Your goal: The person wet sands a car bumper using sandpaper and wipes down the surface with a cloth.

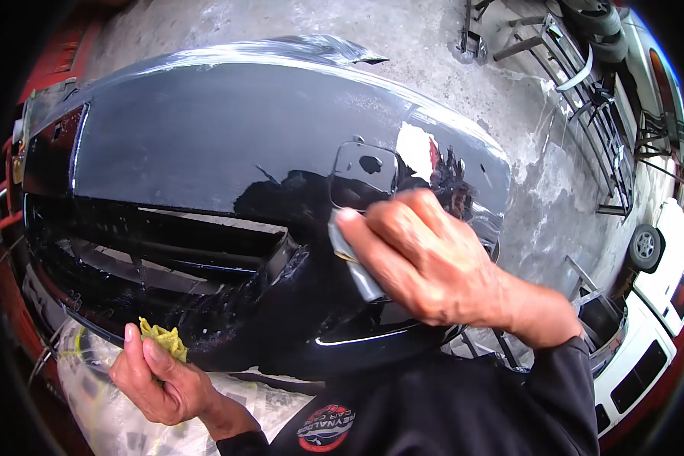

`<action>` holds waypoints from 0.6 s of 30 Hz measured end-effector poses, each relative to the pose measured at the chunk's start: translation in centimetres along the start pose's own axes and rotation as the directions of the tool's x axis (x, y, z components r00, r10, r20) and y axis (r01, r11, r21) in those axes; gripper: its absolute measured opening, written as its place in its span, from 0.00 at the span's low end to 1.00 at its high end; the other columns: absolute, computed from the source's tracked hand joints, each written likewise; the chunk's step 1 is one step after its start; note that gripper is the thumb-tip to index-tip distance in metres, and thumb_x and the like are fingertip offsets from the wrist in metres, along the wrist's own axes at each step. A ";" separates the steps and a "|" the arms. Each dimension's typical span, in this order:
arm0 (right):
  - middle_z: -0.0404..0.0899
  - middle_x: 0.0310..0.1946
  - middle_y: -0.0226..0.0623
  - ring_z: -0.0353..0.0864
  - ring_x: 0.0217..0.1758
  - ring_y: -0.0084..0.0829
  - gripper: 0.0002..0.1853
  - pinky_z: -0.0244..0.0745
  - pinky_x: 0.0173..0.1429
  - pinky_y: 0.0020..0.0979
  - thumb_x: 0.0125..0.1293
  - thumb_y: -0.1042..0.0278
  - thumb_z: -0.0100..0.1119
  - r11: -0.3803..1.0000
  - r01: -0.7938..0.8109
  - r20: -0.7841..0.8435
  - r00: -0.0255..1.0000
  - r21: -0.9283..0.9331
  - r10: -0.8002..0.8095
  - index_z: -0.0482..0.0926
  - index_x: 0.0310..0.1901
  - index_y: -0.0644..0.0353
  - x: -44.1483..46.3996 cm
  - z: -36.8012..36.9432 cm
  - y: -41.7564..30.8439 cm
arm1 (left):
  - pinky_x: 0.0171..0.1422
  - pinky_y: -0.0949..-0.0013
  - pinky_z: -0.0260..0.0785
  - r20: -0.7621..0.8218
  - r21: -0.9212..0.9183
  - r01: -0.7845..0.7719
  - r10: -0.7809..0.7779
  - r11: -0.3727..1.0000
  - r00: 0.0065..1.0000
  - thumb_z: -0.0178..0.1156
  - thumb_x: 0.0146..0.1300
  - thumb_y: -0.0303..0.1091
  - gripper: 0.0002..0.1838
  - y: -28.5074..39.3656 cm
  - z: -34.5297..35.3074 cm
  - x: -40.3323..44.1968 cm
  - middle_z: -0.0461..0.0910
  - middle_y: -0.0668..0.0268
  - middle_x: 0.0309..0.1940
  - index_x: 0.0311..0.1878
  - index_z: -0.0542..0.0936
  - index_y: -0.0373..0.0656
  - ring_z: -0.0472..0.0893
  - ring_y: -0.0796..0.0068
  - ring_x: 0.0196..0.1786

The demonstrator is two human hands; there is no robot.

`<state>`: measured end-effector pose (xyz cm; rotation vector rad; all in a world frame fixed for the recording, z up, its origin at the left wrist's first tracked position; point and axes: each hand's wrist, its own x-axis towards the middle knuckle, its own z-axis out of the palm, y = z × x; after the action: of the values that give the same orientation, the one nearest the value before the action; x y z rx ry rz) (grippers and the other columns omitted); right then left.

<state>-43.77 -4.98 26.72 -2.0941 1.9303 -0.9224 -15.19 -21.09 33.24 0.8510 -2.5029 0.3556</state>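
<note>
A black car bumper (197,137) lies across the view, wet and shiny in its lower part and dull grey above. My right hand (433,258) is closed on a folded sheet of grey sandpaper (366,280), held against the bumper just below a small square cover outline (365,173). Part of the sheet is hidden under my fingers. Down at the left, my left hand (163,376) pinches a crumpled yellow cloth (163,339) close to the bumper's lower edge. A white patch (416,150) shows on the bumper beyond my right hand.
A long opening (182,247) runs through the bumper at left. Plastic sheeting (102,395) covers something below it. Black metal frames (596,114) stand on the concrete floor (509,114) at right, near a white vehicle (638,365). Red structures (61,49) line the left side.
</note>
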 end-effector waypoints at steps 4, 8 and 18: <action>0.72 0.37 0.42 0.73 0.36 0.36 0.24 0.76 0.43 0.32 0.56 0.72 0.61 0.999 -0.048 -0.021 0.999 0.006 0.048 0.79 0.53 0.80 1.0 0.4 -0.4 | 0.41 0.69 0.75 -0.017 -0.078 0.026 -0.027 0.997 0.999 0.63 0.76 0.24 0.10 -0.4 -0.1 -0.3 0.90 0.57 0.46 0.54 0.86 0.29 0.80 0.70 0.37; 0.72 0.39 0.45 0.73 0.37 0.38 0.24 0.76 0.42 0.33 0.56 0.71 0.62 0.990 -0.136 -0.011 0.991 0.035 0.137 0.79 0.53 0.80 1.3 0.6 -1.1 | 0.40 0.69 0.75 -0.019 -0.067 0.022 -0.023 0.997 1.000 0.63 0.76 0.23 0.10 -0.2 0.1 0.0 0.89 0.57 0.46 0.53 0.86 0.28 0.80 0.70 0.37; 0.75 0.40 0.43 0.80 0.41 0.46 0.27 0.80 0.41 0.44 0.45 0.83 0.67 0.877 -0.375 -0.080 0.906 0.300 0.415 0.82 0.52 0.62 2.0 -0.1 -0.4 | 0.39 0.68 0.75 0.006 -0.002 0.020 -0.020 1.000 1.000 0.61 0.78 0.25 0.10 -0.1 0.1 0.0 0.88 0.56 0.44 0.53 0.85 0.27 0.80 0.67 0.35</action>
<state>-43.54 -6.79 27.65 -1.4366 2.0446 -1.1878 -15.19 -21.21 33.16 0.8774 -2.4975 0.3444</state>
